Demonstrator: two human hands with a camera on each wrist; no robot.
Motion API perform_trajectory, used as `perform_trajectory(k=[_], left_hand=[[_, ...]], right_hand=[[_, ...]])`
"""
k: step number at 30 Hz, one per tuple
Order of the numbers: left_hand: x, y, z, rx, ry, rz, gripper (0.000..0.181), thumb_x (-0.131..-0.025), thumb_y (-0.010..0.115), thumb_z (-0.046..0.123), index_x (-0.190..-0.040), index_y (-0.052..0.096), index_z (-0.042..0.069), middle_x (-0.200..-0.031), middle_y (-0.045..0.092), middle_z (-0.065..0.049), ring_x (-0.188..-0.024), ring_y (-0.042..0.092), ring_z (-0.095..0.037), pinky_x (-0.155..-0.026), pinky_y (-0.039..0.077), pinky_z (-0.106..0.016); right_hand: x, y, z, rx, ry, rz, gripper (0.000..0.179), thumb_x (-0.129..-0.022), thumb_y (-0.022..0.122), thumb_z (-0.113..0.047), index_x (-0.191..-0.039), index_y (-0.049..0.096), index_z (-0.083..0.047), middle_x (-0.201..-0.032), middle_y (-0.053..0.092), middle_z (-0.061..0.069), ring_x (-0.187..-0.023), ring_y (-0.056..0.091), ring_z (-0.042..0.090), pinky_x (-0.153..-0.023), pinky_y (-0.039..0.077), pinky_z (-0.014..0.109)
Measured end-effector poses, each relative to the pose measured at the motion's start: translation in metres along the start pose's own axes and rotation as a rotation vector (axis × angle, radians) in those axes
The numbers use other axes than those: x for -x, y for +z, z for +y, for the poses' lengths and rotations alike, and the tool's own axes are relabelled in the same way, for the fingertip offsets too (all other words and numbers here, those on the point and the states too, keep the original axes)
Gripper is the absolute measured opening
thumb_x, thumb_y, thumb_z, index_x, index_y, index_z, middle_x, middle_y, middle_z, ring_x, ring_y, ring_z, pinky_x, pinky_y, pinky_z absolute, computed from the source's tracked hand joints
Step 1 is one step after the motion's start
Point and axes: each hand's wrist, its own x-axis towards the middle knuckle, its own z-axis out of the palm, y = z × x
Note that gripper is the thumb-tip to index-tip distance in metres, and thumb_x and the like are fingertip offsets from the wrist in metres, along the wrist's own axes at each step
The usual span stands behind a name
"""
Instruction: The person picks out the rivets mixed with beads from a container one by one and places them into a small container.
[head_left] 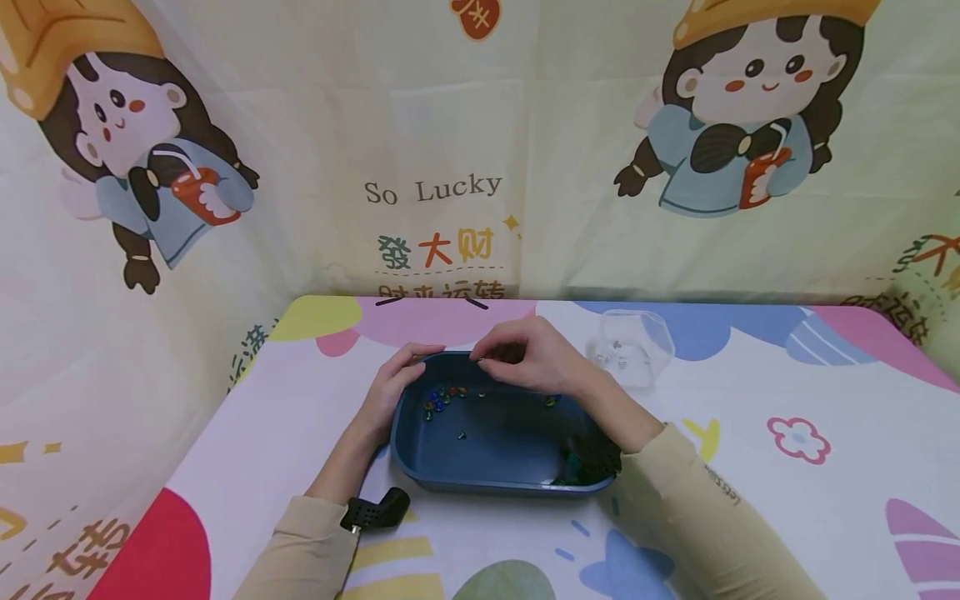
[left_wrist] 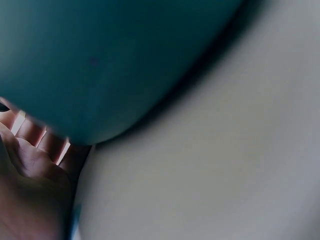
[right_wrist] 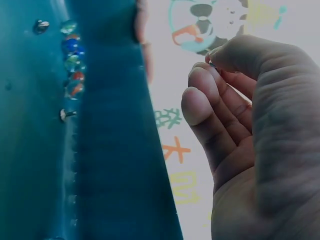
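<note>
A dark blue-green plastic basin [head_left: 510, 454] stands on the table. My left hand [head_left: 395, 385] grips its far left corner, thumb at the rim and fingers along the outer wall. Over the far rim, my right hand [head_left: 525, 354] pinches a small dark metal piece [right_wrist: 213, 65] between thumb and fingertips, which mostly hide it. Colourful glass marbles [right_wrist: 74, 62] lie along the wall inside the basin. A small screw [right_wrist: 66, 115] rests close to them, and another screw [right_wrist: 41, 26] lies farther out on the basin floor.
Behind my right forearm stands a clear plastic box [head_left: 637, 367] with several small shiny pieces inside. A patterned cloth covers the table [head_left: 750, 517], and a printed curtain [head_left: 570, 167] hangs along its far edge. More marbles [head_left: 551, 401] sit below my right wrist.
</note>
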Motion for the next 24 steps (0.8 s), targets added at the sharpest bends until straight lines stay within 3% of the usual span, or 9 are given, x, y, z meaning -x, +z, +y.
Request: perform_trajectory(k=[13,18,24], left_hand=[[0.0,-0.003,0.001,-0.012,0.012,-0.008,0.04,-0.105,0.037,0.011,-0.137,0.051,-0.008,-0.137,0.053,-0.025,-0.126,0.05,-0.038,-0.108,0.037,-0.05],[-0.001,-0.003,-0.001,-0.011,0.014,-0.015,0.04,-0.104,0.038,0.01,-0.137,0.052,-0.007,-0.138,0.052,-0.025,-0.127,0.049,-0.039,-0.109,0.035,-0.055],[0.0,-0.003,-0.001,-0.015,0.009,-0.01,0.04,-0.104,0.038,0.01,-0.137,0.052,-0.007,-0.137,0.053,-0.025,-0.126,0.05,-0.037,-0.11,0.034,-0.054]], right_hand=[[0.002,-0.008,-0.002,-0.04,0.042,0.12,0.014,-0.088,0.071,0.007,-0.102,0.074,0.004,-0.088,0.072,0.012,-0.062,0.062,0.016,-0.059,0.054,0.028],[0.004,-0.019,-0.007,-0.109,0.134,0.152,0.015,-0.089,0.069,0.008,-0.104,0.072,0.008,-0.087,0.071,0.011,-0.063,0.062,0.02,-0.06,0.054,0.029],[0.011,-0.036,-0.013,-0.078,0.273,0.177,0.016,-0.091,0.071,0.003,-0.106,0.074,0.005,-0.088,0.071,0.011,-0.066,0.062,0.024,-0.062,0.054,0.031]])
